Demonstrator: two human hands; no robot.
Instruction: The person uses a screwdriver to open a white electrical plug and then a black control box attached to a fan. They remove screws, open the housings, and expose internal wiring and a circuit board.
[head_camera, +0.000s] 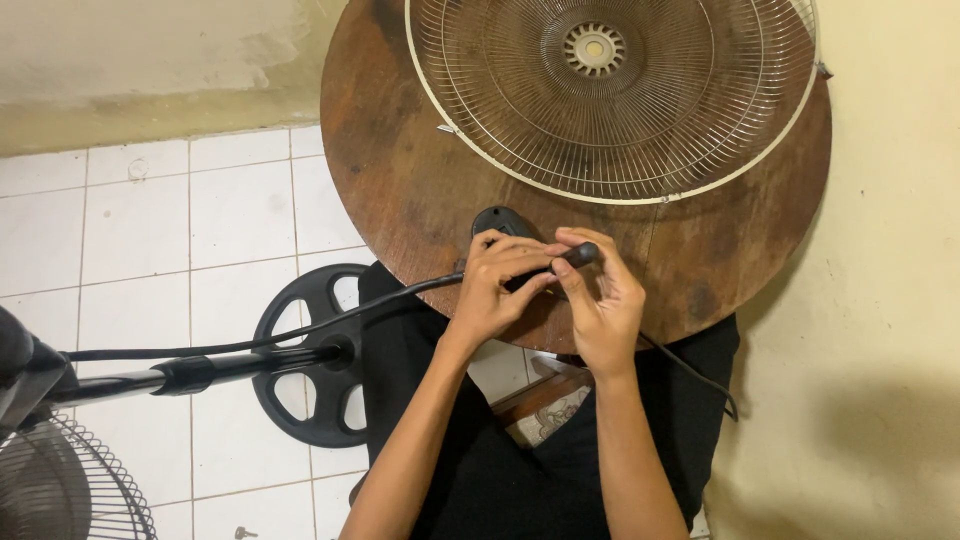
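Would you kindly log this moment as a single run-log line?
left hand: grips black cable | right hand: pinches its dark end piece | fan grille: flat on round wooden table | fan stand: lying on tile floor

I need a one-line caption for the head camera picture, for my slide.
Both hands, left hand and right hand, grip a black cable over a round wooden table bearing a fan grille.

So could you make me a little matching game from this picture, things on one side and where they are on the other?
Things:
1. Fan grille
2. Fan stand
3. Black cable
4. Small black part

Places:
A. lying on the tiled floor
B. flat on the round table, far side
C. held by the left hand and right hand
D. on the table, just behind the hands

Pairs: 1-B, 2-A, 3-C, 4-D
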